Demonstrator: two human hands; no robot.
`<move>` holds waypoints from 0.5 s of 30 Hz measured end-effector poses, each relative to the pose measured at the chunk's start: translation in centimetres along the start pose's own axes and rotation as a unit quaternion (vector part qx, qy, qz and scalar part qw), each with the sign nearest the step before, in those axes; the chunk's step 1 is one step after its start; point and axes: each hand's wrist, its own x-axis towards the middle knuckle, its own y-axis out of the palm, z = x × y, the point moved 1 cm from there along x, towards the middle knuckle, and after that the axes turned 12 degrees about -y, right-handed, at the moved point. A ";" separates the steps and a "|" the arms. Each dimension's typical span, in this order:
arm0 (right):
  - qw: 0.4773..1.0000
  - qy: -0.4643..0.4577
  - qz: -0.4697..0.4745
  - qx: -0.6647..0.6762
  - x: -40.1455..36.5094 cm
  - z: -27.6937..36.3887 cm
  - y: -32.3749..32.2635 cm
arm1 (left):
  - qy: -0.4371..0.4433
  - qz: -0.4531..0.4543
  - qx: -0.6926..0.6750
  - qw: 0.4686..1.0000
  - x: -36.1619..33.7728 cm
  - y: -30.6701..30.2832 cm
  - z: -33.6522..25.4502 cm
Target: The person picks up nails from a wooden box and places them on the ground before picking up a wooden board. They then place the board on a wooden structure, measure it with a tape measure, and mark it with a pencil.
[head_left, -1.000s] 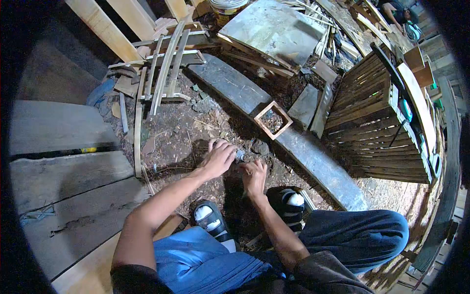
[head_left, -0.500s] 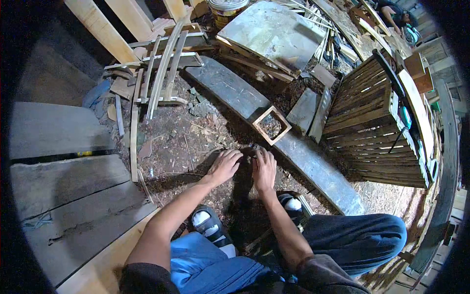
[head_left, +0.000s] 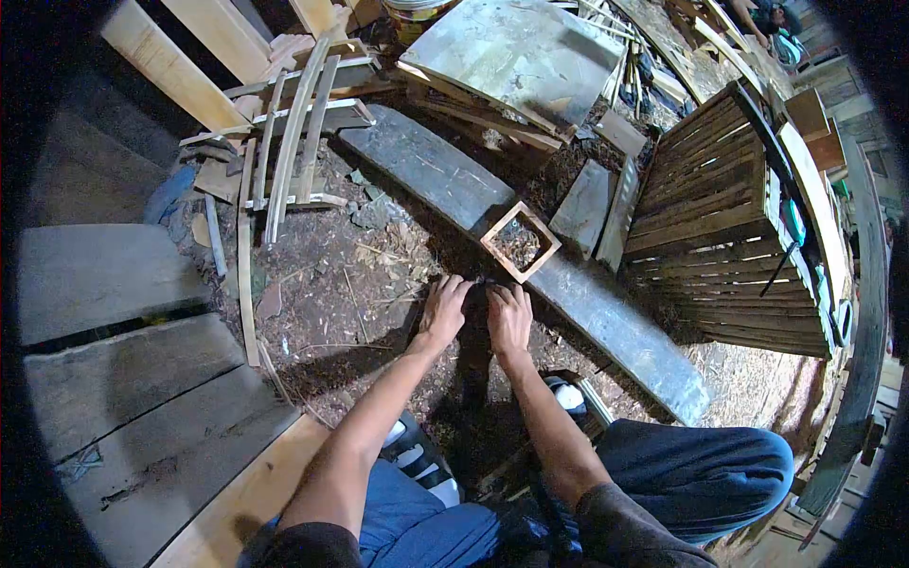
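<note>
Low over the littered ground, my left hand (head_left: 443, 309) has its fingers curled forward, the tips pointing away from me. A narrow dark gap separates it from my right hand (head_left: 509, 317), whose fingers are also bent. Whatever lies under or between the fingertips is dark and too small to make out. Just beyond my right hand, a small square wooden frame (head_left: 541, 266) rests tilted like a diamond on a long grey plank (head_left: 606, 320). The plank runs diagonally across the ground.
Curved wooden strips (head_left: 301, 142) are stacked at the upper left. Grey boards (head_left: 114, 275) lie at the left. A pale worn panel (head_left: 521, 57) stands at the back, and a slatted wooden crate (head_left: 705, 218) is at the right. Another person (head_left: 757, 19) is at the far upper right.
My left hand has drawn slightly in toward the right one, its fingers more bent. The view has shifted a little; the frame and plank lie as before.
</note>
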 end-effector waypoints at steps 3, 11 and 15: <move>0.999 0.029 0.026 0.037 0.3 1.0 -0.9 | 0.008 -0.024 -0.026 0.999 0.0 0.3 1.2; 0.998 0.003 -0.032 0.053 -0.6 0.1 -0.5 | -0.016 -0.113 -0.142 0.983 0.2 0.3 2.3; 0.983 -0.027 -0.140 0.113 -1.7 1.2 -3.3 | -0.033 -0.110 -0.161 0.980 0.5 -2.8 0.3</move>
